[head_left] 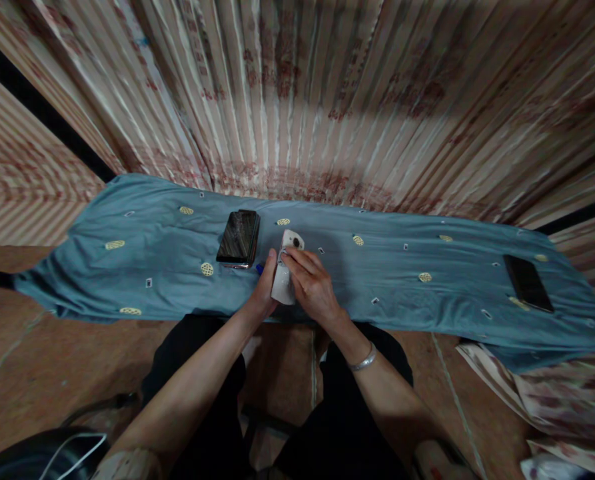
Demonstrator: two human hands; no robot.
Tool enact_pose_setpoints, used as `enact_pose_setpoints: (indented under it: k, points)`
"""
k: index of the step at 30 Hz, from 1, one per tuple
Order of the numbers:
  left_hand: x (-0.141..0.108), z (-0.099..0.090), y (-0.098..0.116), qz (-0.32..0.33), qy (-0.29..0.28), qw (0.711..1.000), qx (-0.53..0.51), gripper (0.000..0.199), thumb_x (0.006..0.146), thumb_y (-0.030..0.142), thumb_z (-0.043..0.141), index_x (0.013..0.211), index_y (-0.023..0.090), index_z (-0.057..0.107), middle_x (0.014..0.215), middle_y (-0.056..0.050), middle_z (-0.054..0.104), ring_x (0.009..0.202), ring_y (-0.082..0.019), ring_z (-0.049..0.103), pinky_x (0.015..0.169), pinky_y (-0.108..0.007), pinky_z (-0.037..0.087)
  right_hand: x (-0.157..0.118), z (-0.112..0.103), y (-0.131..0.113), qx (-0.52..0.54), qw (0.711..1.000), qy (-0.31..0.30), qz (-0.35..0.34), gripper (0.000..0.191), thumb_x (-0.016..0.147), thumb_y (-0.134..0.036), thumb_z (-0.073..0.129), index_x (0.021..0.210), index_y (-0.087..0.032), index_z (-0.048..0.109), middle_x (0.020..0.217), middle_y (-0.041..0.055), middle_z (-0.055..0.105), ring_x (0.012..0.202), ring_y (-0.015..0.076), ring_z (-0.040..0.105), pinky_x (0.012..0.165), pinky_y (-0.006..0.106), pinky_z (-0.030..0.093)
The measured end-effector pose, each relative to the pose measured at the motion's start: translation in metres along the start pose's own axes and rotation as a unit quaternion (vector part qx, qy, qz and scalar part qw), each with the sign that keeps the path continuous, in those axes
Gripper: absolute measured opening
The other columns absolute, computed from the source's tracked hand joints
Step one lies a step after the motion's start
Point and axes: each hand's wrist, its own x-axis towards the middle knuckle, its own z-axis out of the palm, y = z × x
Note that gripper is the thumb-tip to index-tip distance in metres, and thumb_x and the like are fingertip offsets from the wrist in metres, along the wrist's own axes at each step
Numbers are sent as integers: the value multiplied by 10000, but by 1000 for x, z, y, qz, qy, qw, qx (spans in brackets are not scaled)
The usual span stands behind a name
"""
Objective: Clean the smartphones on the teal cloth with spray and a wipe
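Head view: one white smartphone [283, 288], camera lens [296, 243] showing, held in both hands just right of the stack of dark smartphones [238, 237], the reference item. Handling, as judged: steady edge grip, light fingertip pressure, fingers off the lens. Left hand [266, 287], right of and nearer the wearer than the stack: closed around the phone's left edge, thumb along it. Right hand [314, 283], farther right of the stack: half-curled, fingertips touching the phone; whether they pinch anything, cannot tell. Dark flat device [528, 283]: well right of the stack.
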Motion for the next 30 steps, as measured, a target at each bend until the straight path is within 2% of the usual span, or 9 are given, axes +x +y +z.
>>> enact_pose_setpoints:
  k: [2, 6, 10, 13, 16, 21, 24, 27, 30]
  points:
    - [-2, 3, 1, 0, 10, 1000, 3, 538, 1141, 416, 353, 1298, 57, 722, 939, -110, 827, 987, -193, 799, 859, -231, 601, 0, 0, -1, 2, 1000, -2, -5, 469, 1079, -152, 427, 1467, -240, 674, 1397, 105, 738, 1304, 241, 654, 1162, 459, 566]
    - [-7, 11, 2, 1, 15, 1000, -4, 544, 1147, 389, 338, 1380, 37, 681, 973, -123, 834, 1005, -195, 797, 868, -231, 595, 0, -2, 0, -2, 1000, -7, 4, 468, 1076, -150, 426, 1451, -251, 687, 1395, 97, 740, 1297, 244, 658, 1148, 469, 575]
    - [-9, 15, 3, -7, 35, 999, 9, 576, 1155, 392, 301, 1439, 28, 645, 894, -96, 828, 960, -185, 802, 875, -235, 589, 0, -3, -2, -5, 1000, -17, 4, 453, 1081, -160, 429, 1438, -237, 696, 1398, 102, 738, 1299, 243, 657, 1161, 461, 568]
    - [-8, 14, 5, 0, 39, 999, 25, 591, 1153, 418, 313, 1388, 9, 669, 858, -98, 818, 954, -183, 802, 839, -224, 583, -1, -3, -4, 6, 999, -33, -4, 455, 1079, -157, 446, 1467, -224, 675, 1419, 117, 725, 1326, 245, 641, 1180, 450, 555]
    - [-7, 14, 5, 2, 38, 999, 23, 561, 1147, 423, 331, 1348, 49, 698, 856, -90, 816, 997, -195, 798, 858, -241, 588, -2, -4, -3, 11, 999, -45, 3, 460, 1078, -157, 456, 1481, -239, 663, 1432, 113, 718, 1335, 249, 639, 1185, 459, 552]
    - [-3, 8, 3, -10, 27, 1000, -1, 514, 1127, 422, 415, 1330, 51, 708, 916, -109, 820, 963, -212, 796, 838, -252, 586, -1, -6, -4, 5, 1000, -27, 3, 444, 1083, -166, 445, 1450, -235, 687, 1406, 114, 733, 1312, 248, 655, 1173, 463, 567]
    - [0, 3, 3, -10, 22, 1000, -4, 517, 1106, 457, 478, 1308, 47, 720, 935, -107, 815, 853, -195, 781, 764, -248, 578, -2, -6, -7, 9, 999, -35, 0, 447, 1083, -167, 444, 1456, -232, 682, 1415, 121, 728, 1330, 254, 647, 1181, 472, 564]
    - [2, 0, 3, -2, 28, 1000, -6, 507, 1122, 440, 442, 1226, 49, 748, 890, -89, 799, 748, -154, 747, 675, -225, 548, -2, -6, -9, 12, 999, -43, 0, 449, 1084, -164, 437, 1451, -231, 686, 1419, 121, 725, 1339, 252, 644, 1185, 471, 563]
    - [0, 0, 3, -4, 21, 1000, -2, 507, 1131, 433, 412, 1104, 71, 766, 838, -75, 779, 770, -152, 755, 613, -209, 527, -2, -6, -10, 6, 999, -35, 1, 443, 1083, -161, 436, 1430, -227, 703, 1406, 117, 733, 1318, 248, 657, 1177, 464, 569]
